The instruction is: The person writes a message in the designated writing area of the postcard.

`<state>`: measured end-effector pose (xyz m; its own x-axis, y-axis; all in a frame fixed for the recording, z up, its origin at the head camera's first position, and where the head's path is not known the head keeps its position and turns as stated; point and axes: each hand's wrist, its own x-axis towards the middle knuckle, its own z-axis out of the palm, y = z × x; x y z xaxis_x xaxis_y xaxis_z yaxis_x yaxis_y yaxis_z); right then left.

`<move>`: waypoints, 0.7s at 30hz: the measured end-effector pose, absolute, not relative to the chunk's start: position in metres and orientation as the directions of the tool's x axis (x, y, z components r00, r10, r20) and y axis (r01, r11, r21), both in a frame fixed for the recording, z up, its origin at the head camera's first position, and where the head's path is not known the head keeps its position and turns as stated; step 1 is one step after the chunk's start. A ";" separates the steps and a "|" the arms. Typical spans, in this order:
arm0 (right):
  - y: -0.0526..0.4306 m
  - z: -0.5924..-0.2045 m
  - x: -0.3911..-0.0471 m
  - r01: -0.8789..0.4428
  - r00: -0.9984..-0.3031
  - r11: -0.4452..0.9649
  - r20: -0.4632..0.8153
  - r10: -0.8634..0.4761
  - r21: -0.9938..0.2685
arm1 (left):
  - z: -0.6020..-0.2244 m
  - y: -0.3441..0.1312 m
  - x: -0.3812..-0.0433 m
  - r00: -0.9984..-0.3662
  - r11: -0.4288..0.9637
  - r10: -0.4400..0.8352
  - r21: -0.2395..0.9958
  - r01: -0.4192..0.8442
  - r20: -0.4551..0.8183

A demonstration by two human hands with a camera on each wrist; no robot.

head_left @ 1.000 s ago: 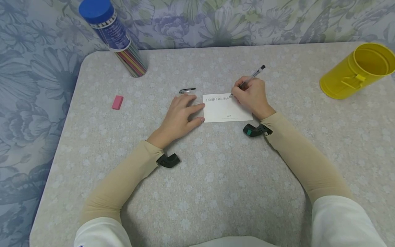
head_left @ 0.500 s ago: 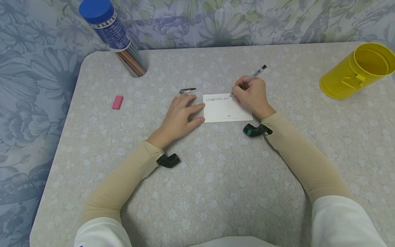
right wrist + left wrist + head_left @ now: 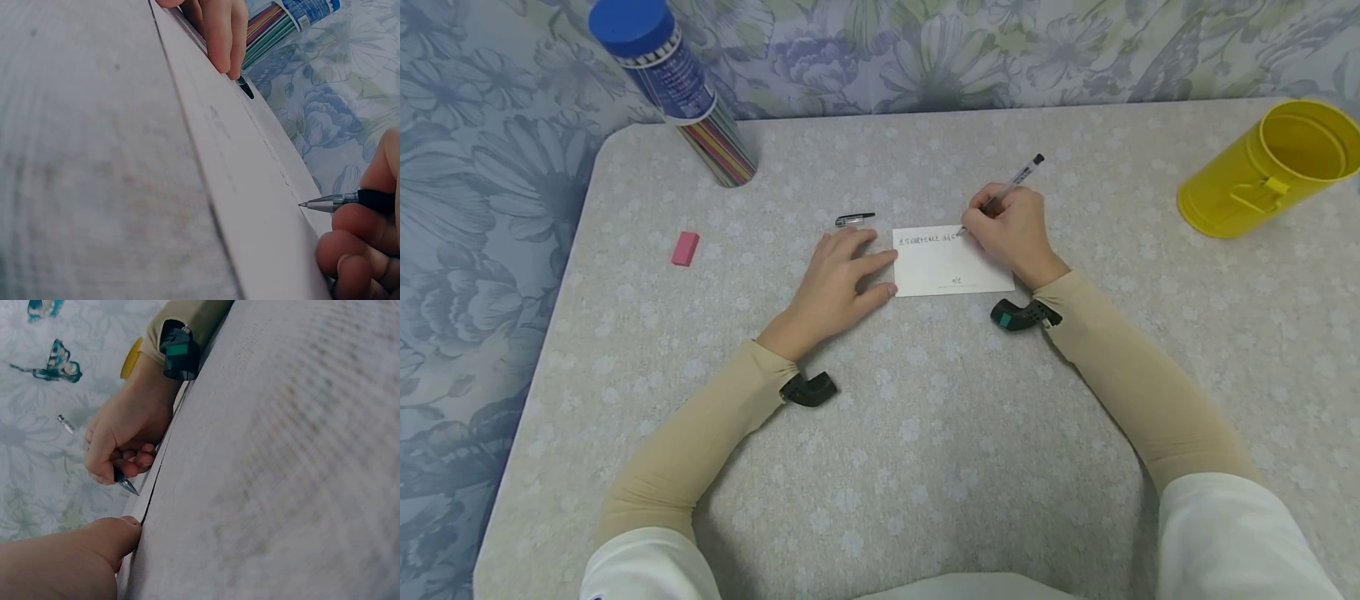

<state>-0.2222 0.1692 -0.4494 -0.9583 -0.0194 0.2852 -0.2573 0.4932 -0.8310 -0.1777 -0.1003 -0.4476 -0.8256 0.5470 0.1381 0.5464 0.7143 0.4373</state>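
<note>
A white card with a line of handwriting near its top lies on the table. My right hand pinches a clear-barrelled pen, its metal tip at the end of the written line. The side of that hand rests on the card's right part. My left hand lies palm down with spread fingers, thumb and forefinger touching the card's left edge. Just beyond its fingertips is the black and clear pen cap. The left wrist view shows the left thumb at the card's edge.
A pink eraser lies to the left. A blue-lidded tube of coloured pencils stands at the back left. At the back right is an open yellow canister. Flowered wallpaper backs the table.
The pen's upper end has shifted slightly with small movements of my right hand. The left hand and the card stay in place.
</note>
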 end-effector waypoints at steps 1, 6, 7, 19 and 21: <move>0.169 -0.449 -0.222 -0.260 -0.957 0.494 0.289 -0.019 -0.830 | -0.448 -0.100 -0.178 -0.826 0.714 0.547 0.437 0.546 0.139; 0.170 -0.449 -0.223 -0.271 -0.953 0.494 0.303 -0.018 -0.826 | -0.448 -0.100 -0.178 -0.829 0.717 0.543 0.440 0.541 0.134; 0.170 -0.449 -0.223 -0.271 -0.953 0.492 0.302 -0.016 -0.828 | -0.448 -0.100 -0.178 -0.829 0.717 0.543 0.439 0.541 0.134; 0.169 -0.449 -0.224 -0.262 -0.953 0.533 0.302 -0.013 -0.804 | -0.448 -0.101 -0.178 -0.825 0.712 0.547 0.440 0.548 0.143; 0.169 -0.449 -0.223 -0.263 -0.953 0.534 0.301 -0.016 -0.804 | -0.448 -0.101 -0.178 -0.824 0.710 0.548 0.440 0.549 0.145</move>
